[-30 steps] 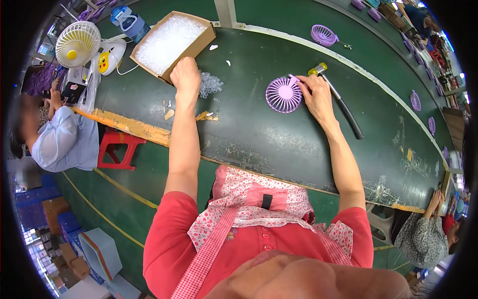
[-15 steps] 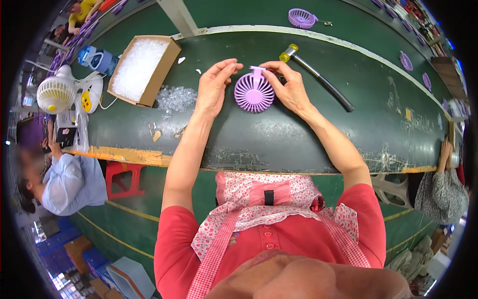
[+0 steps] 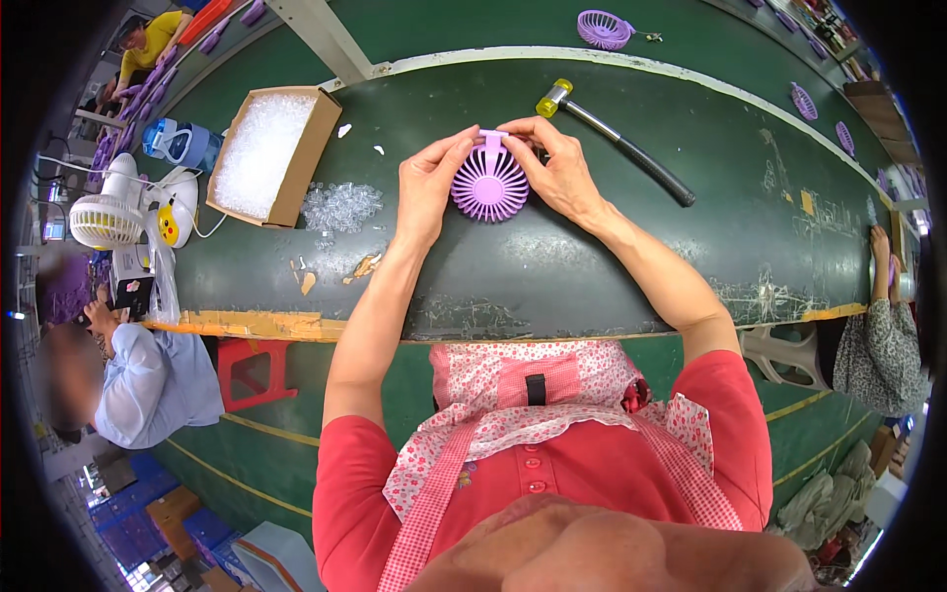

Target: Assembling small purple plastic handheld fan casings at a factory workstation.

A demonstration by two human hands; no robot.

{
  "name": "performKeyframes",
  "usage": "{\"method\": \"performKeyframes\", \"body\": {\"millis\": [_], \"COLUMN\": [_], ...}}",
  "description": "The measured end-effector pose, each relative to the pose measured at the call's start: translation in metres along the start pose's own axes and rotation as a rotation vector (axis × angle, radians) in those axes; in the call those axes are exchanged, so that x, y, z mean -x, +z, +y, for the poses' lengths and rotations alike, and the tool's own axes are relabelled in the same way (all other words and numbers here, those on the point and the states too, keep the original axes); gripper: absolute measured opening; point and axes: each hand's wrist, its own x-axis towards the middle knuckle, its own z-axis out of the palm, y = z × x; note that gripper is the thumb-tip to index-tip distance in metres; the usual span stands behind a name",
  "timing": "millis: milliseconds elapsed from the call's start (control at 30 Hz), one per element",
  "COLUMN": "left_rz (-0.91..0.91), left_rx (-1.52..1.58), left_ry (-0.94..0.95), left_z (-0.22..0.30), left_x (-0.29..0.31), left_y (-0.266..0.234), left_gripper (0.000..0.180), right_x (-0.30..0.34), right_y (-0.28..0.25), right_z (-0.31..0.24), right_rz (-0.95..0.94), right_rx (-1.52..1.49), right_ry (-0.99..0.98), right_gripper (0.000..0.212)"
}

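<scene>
A purple round fan grille (image 3: 489,185) with thin spokes and a short neck is before me, at or just above the dark green tabletop. My right hand (image 3: 564,176) is closed on its neck, with thumb and fingers at the crossbar's right end. My left hand (image 3: 426,189) makes a pinch at the crossbar's left end; whatever sits between those fingertips is too small or hidden to name. Beyond my right hand lies a mallet (image 3: 619,143) with yellow faces and a black grip. Small clear plastic pieces (image 3: 340,207) form a loose pile left of my left hand.
An open cardboard box (image 3: 308,148) of clear pieces stands at the left, beside a blue bottle (image 3: 182,144) and a white desk fan (image 3: 107,212). Another purple grille (image 3: 604,30) lies beyond the pale rail. People sit at both sides of the worktable (image 3: 592,281).
My left hand has come right to meet the end of the grille's crossbar. The grille and my right hand have shifted slightly left. The whole view has turned a little.
</scene>
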Motion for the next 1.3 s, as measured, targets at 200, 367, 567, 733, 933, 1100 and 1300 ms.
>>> {"method": "performKeyframes", "body": {"millis": [200,367,567,733,933,1100,1300], "left_rz": [0.009,0.008,0.038,0.03,-0.072,-0.096,-0.064], "left_rx": [-0.175,-0.275,-0.614,0.237,0.326,0.278,0.39], "left_ry": [0.074,0.188,0.423,-0.063,-0.13,-0.095,-0.17], "left_z": [-0.004,-0.006,-0.013,-0.011,-0.009,-0.006,-0.006], "left_x": [0.0,0.005,0.013,0.0,-0.002,0.001,-0.001], "left_y": [-0.002,0.012,0.018,0.011,0.0,0.003,-0.002], "left_gripper": [0.029,0.031,0.033,0.028,0.02,0.019,0.019], "right_x": [-0.005,-0.004,-0.001,-0.001,-0.006,-0.008,-0.007], "right_y": [-0.009,-0.008,-0.007,-0.006,-0.01,-0.012,-0.012], "right_z": [0.001,0.0,0.001,-0.002,-0.002,-0.002,-0.007], "right_rz": [-0.095,-0.091,-0.045,-0.042,-0.026,-0.072,-0.051], "right_rx": [0.046,0.088,0.141,0.135,0.236,0.244,0.192], "right_ry": [0.032,-0.005,-0.049,-0.037,-0.307,-0.351,-0.205], "right_gripper": [0.02,0.018,0.017,0.014,0.015,0.016,0.015]}}
